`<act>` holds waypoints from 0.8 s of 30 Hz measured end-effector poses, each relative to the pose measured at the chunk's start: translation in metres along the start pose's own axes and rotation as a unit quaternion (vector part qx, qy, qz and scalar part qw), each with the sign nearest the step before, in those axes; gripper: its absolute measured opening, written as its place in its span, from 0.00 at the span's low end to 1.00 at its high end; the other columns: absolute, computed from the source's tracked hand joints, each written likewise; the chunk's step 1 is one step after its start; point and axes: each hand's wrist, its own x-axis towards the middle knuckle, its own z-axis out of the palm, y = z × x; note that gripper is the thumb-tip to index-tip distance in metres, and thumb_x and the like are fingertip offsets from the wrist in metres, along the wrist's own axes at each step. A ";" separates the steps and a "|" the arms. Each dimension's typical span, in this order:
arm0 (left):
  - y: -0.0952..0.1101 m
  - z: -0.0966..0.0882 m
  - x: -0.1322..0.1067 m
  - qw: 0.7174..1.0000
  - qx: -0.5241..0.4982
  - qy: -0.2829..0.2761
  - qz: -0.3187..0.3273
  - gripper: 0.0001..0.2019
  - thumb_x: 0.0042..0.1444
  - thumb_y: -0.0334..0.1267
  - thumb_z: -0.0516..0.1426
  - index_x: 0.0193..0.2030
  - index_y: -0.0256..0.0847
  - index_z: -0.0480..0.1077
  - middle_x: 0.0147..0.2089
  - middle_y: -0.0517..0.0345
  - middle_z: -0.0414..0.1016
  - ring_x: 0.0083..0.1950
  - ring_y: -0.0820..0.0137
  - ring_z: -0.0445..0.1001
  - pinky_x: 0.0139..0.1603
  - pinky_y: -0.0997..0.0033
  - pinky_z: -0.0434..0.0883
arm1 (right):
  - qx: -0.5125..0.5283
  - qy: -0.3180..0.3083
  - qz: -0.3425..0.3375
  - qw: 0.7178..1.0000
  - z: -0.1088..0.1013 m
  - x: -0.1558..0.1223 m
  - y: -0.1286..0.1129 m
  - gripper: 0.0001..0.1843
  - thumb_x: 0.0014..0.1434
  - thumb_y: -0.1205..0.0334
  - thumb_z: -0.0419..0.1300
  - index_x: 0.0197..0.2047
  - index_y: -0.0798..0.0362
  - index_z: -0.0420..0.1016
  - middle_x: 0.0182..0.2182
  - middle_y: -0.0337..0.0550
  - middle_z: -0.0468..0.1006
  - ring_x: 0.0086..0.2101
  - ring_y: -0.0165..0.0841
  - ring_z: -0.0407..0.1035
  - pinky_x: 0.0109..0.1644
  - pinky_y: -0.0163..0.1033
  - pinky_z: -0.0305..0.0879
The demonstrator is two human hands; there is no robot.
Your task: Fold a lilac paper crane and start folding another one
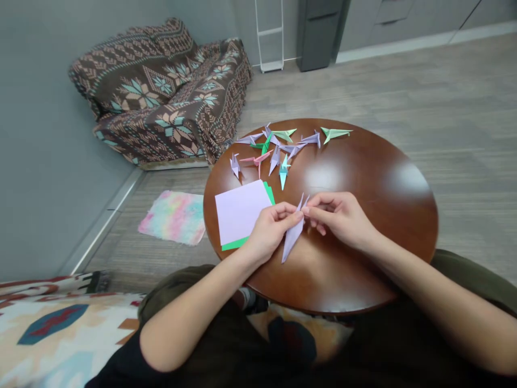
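Left hand (270, 233) and right hand (338, 220) pinch a lilac origami crane (293, 234) between them.

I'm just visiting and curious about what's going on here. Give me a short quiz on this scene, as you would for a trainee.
1. What colour is the folded paper held between the left hand and the right hand?
2. True or false: the lilac sheet lies on top of the green sheet on the round wooden table.
3. Which hand is nearer those two sheets?

Key: 1. Lilac. 2. True. 3. The left hand.
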 end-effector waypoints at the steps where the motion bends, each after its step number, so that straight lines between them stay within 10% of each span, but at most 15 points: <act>1: 0.001 0.001 -0.001 1.000 -0.023 -0.008 -0.012 0.18 0.46 0.46 0.75 0.32 0.36 0.76 0.28 0.62 0.76 0.29 0.77 0.68 0.36 0.75 0.62 | 0.007 0.001 0.000 1.000 0.000 0.000 0.000 0.17 0.54 0.50 0.76 0.30 0.55 0.80 0.20 0.37 0.75 0.17 0.26 0.66 0.19 0.31 0.61; 24: 0.000 0.005 -0.002 0.998 -0.033 -0.005 -0.044 0.18 0.49 0.49 0.73 0.31 0.37 0.75 0.26 0.62 0.72 0.26 0.77 0.62 0.29 0.72 0.55 | 0.035 0.025 0.007 0.999 0.008 -0.002 -0.005 0.07 0.51 0.64 0.71 0.31 0.54 0.77 0.18 0.34 0.74 0.16 0.26 0.65 0.18 0.32 0.62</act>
